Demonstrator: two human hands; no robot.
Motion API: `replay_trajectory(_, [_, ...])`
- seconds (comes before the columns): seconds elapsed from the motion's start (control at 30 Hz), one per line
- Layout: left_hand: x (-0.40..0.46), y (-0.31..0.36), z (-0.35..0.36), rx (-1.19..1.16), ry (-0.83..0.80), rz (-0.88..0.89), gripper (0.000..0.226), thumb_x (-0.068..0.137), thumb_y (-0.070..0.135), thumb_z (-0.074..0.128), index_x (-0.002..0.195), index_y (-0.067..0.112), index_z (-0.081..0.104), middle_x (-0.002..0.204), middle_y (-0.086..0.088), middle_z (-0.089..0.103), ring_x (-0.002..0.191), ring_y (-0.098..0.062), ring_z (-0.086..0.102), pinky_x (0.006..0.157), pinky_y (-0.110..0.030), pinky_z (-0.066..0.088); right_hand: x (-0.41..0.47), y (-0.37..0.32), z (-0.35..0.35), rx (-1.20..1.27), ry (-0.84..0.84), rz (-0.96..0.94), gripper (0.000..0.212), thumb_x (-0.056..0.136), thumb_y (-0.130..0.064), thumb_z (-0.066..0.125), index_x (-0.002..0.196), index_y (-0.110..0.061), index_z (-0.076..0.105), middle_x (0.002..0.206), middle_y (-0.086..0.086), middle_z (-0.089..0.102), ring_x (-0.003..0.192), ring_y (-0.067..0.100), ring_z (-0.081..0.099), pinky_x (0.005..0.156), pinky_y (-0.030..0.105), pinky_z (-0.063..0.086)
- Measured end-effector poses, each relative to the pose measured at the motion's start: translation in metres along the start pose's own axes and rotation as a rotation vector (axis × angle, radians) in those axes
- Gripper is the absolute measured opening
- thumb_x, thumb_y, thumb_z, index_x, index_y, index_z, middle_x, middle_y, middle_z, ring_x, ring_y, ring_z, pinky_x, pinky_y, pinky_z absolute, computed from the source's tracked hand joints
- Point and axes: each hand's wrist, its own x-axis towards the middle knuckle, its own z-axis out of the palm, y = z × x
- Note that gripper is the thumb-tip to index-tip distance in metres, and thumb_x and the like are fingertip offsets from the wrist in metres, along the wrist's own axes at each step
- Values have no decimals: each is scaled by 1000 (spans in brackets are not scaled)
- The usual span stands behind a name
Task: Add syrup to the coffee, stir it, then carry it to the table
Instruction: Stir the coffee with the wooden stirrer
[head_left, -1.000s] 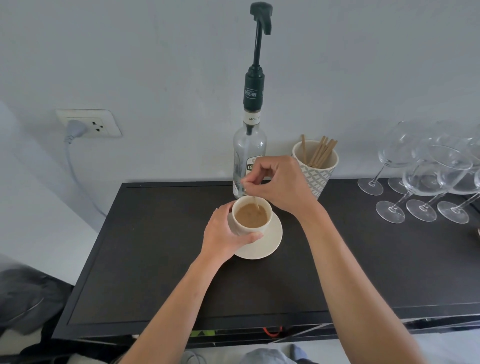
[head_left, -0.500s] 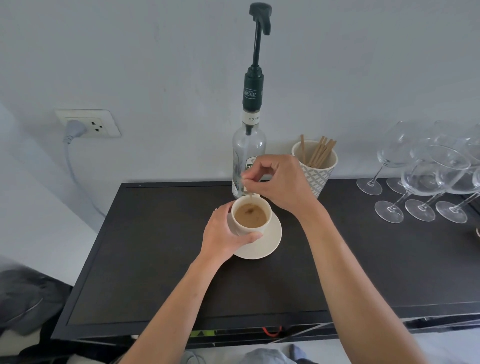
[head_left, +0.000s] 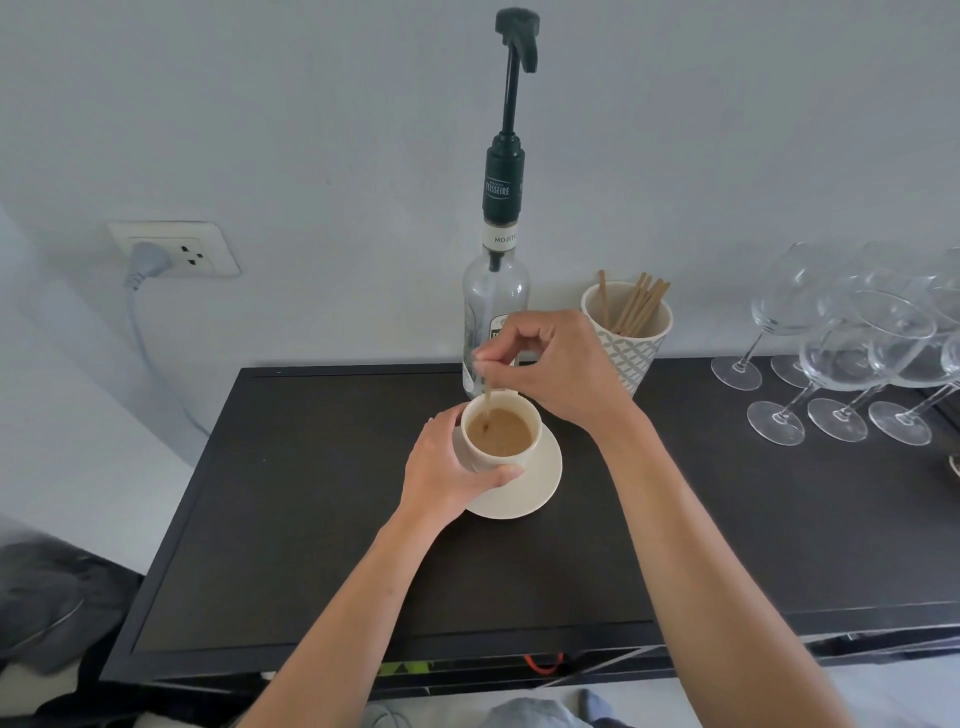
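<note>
A cream cup of milky coffee stands on a cream saucer on the dark counter. My left hand grips the cup's left side, thumb along its front. My right hand hovers just behind the cup and pinches a thin wooden stir stick whose lower end dips into the coffee at the left. Behind the cup, against the wall, stands a clear syrup bottle with a tall dark pump.
A patterned cup holding several wooden stir sticks stands right of the bottle. Several wine glasses crowd the counter's right end. A wall socket with a grey plug is at the left. Dark fabric lies below the counter's left edge.
The stick's tip has swung from the middle of the coffee to its left side while my right hand shifted slightly. My left hand and the cup stayed put.
</note>
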Motion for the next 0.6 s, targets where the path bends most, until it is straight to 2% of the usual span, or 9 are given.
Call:
replay_trajectory(0.1, [0,0,0,0,0,-1,94,52,59,90,133,37,49,125,17,54,115,-4,49,98,-31,46,1,1,-4,13,-42,24,11,74,7,82,71,1,74,70,13,75,63,8,68,77,29,62])
replay_trajectory(0.17, [0,1,0,4,1,-1,92,54,56,91,133,36,49,121,19,51,113,-2,47,95,-28,44,-1,0,-5,57,-89,36,10,75,3,84,72,-2,76,74,12,77,70,13,74,79,28,62])
replay_trajectory(0.23, [0,2,0,-1,5,3,91,55,55,91,133,35,49,120,20,51,113,-2,47,93,-25,42,0,1,-4,46,-32,37,9,77,-2,86,75,-6,79,76,8,79,78,19,78,82,29,62])
replay_trajectory(0.3, [-1,1,1,-12,9,-4,92,53,56,92,132,36,49,122,18,53,114,-3,48,93,-25,42,1,1,-7,-7,6,38,10,76,1,85,73,-2,77,69,8,76,72,14,76,78,24,61])
replay_trajectory(0.37, [-1,1,1,-19,9,-5,92,53,55,92,132,36,49,123,18,53,114,-3,49,92,-25,42,0,0,-11,-3,-60,49,11,74,7,83,70,4,73,68,11,74,65,8,70,72,19,57])
replay_trajectory(0.43, [-1,2,0,-14,7,-5,91,54,54,92,133,36,49,121,19,52,113,-2,48,91,-24,41,-1,-1,-11,50,-106,61,11,76,4,86,73,3,75,73,13,77,71,14,74,75,23,59])
replay_trajectory(0.5, [-1,2,0,-14,3,-6,91,54,54,92,133,36,49,121,19,52,113,-2,48,92,-25,41,1,-1,-9,49,-52,65,9,77,-2,88,76,-2,78,77,10,79,79,19,78,81,26,62])
replay_trajectory(0.6, [-1,2,0,-22,7,-4,91,54,54,92,133,36,49,125,17,54,115,-2,48,94,-26,43,2,1,-10,-12,-29,45,10,75,4,84,72,1,75,69,11,76,66,9,72,74,18,59])
